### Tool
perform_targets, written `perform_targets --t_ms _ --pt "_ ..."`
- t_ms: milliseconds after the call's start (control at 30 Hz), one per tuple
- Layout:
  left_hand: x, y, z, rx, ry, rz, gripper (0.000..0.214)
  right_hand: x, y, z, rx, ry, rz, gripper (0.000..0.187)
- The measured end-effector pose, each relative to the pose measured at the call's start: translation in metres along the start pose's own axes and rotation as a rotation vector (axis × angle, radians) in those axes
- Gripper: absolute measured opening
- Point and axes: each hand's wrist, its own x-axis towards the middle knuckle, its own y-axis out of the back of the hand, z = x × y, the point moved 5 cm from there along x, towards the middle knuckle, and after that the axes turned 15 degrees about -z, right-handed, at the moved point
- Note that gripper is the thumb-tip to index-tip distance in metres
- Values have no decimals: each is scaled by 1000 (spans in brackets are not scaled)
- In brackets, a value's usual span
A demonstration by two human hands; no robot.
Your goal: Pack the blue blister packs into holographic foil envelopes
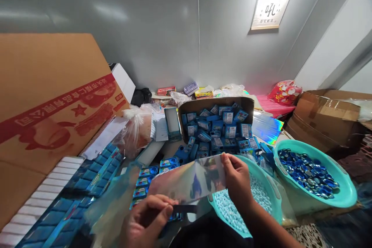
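Observation:
Both my hands hold up a shiny, iridescent plastic film strip [187,180] above the table. My right hand [236,178] pinches its right end between thumb and fingers. My left hand [147,219] grips the lower left end and a dark narrow strip [184,209] that runs out from the fingers. Right under my right hand sits a teal basin of pale blue pellets [269,186]. A second teal basin [329,159] holds shiny blue and silver discs. Small blue-and-white boxes fill an open cardboard box [215,102].
Flat blue printed packs [75,190] lie at the left, beneath a large cardboard sheet with red print [49,85]. Iridescent film sheets [267,128] lie behind the basins. A plastic bag [136,131] stands beyond the packs, and cardboard boxes [325,116] stand at the right, against a grey wall.

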Motion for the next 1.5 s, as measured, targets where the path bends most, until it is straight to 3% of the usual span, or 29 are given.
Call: perform_targets --t_ms 167,300,500,600,667,767,833,900,933,1000,1033,1133,1233,1300,1400,1500 --pt "-15 31 -36 -120 453 113 44 2 31 -5 -92 70 181 42" --pt "-22 32 -69 -327 642 226 54 4 47 0 -118 77 264 41" --pt "-22 23 -89 -477 651 321 62 16 89 -4 -273 -5 314 50" --pt "-24 22 -92 -515 656 328 54 31 123 5 -676 -174 197 51" --pt "-24 21 -94 -505 644 344 42 37 143 18 -979 -296 124 43" --pt "-20 14 -97 -469 610 394 34 33 159 33 -1206 -368 188 27" --pt "-17 8 -99 -461 587 413 36 24 144 33 -1358 -290 262 34" --pt "-16 6 -99 -456 570 424 37 12 107 27 -1463 -75 254 41" --pt "-16 6 -99 -452 561 427 38 6 81 24 -1464 54 173 40" --pt "-18 10 -98 -443 540 425 38 -7 25 25 -1319 228 -152 35" --pt "-18 12 -97 -439 528 416 39 -14 -2 30 -1198 232 -367 33" --pt "-19 17 -94 -438 500 348 44 -28 -56 57 -782 -60 -811 37" --pt "-19 17 -93 -434 480 309 50 -32 -75 85 -380 -318 -933 50" --pt "-20 15 -95 -435 477 317 53 -29 -77 94 -309 -318 -919 39" --pt "-24 13 -102 -414 485 345 54 -27 -77 100 -491 -233 -922 23" --pt "-27 15 -109 -334 483 375 53 -27 -80 106 -699 -245 -954 18"
